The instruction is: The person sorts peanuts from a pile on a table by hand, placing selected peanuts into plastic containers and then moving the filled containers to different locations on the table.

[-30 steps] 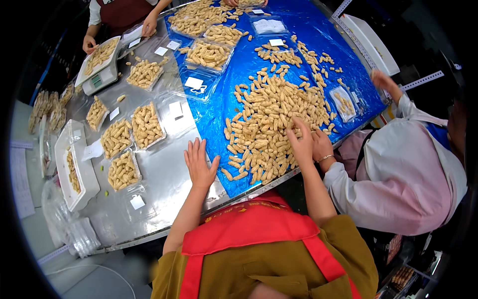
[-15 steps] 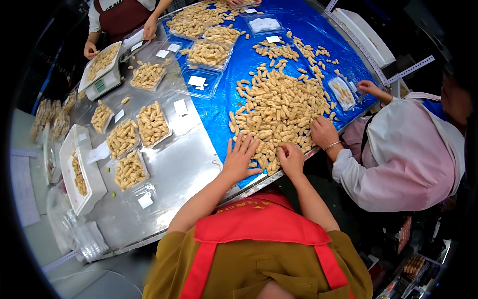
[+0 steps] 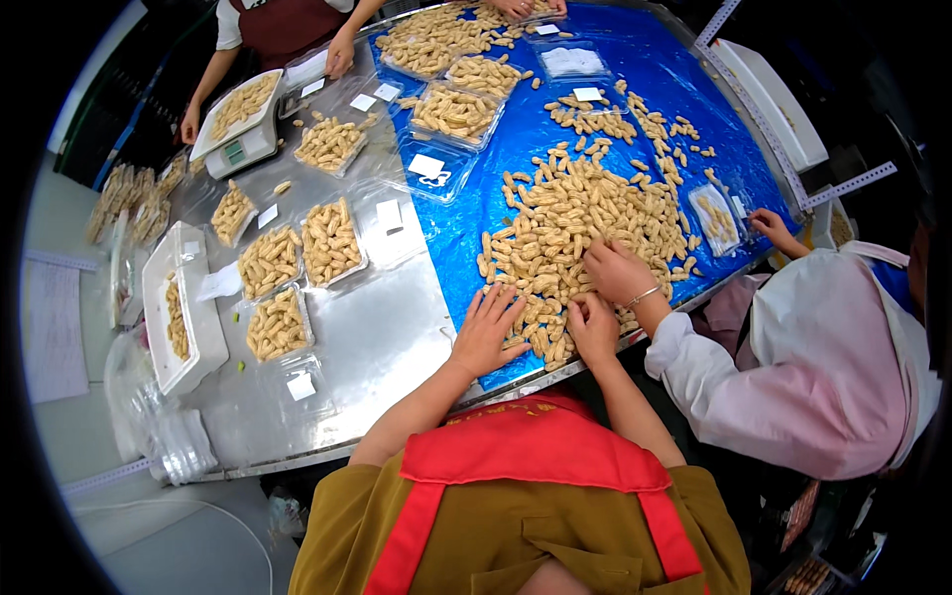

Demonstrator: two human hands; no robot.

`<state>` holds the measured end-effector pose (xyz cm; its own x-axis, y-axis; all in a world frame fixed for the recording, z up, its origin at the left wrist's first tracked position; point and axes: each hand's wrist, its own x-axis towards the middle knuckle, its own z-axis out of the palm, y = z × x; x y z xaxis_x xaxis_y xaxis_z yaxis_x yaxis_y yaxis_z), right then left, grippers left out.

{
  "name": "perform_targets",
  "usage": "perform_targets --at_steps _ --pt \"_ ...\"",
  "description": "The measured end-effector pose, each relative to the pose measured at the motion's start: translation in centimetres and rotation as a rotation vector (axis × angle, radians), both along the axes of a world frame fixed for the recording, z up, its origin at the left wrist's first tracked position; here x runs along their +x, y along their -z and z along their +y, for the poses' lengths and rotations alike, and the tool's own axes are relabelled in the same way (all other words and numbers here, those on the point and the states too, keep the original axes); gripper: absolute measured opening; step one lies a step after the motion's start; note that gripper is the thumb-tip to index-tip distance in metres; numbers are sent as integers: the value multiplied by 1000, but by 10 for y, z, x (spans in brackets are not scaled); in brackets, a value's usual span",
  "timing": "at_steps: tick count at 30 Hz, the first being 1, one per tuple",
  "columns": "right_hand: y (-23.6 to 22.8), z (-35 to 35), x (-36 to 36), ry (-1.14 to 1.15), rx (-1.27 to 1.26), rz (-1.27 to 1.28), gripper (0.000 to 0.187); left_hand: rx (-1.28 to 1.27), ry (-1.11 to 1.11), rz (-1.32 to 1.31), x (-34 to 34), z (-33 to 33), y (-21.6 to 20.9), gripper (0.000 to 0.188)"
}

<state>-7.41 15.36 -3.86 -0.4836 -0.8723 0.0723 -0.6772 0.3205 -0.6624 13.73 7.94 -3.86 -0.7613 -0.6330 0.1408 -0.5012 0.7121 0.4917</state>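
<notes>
Our left hand [image 3: 488, 329] lies open, fingers spread, beside the left margin of the in-shell peanuts [image 3: 580, 218] in the head view, while our right hand [image 3: 595, 332] curls among them by the near edge of the table [image 3: 382, 307]; whether it grips any, we cannot tell. We judge them light, stiff, rough and crackable, best pinched gently around the waist.

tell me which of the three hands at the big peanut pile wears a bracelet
The pale-sleeved co-worker's hand, rightmost of the three: a thin bracelet circles its wrist. The camera wearer's left hand and right hand have bare wrists.
</notes>
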Motion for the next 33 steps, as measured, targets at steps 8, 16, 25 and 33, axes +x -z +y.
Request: perform_targets --at_steps 8,16,25,33 --pt "-2 6 -7 -84 -281 -199 22 -60 -61 -53 -7 4 1 61" --pt "5 8 -16 -162 -241 -223 15 -50 -250 -11 -24 0 0 56" --pt "-1 8 -13 -184 -309 -256 13 -31 -417 334 -28 -27 -40 20" --pt "-8 8 -15 -190 -287 -304 8 823 475 1096 -57 -11 -259 45"
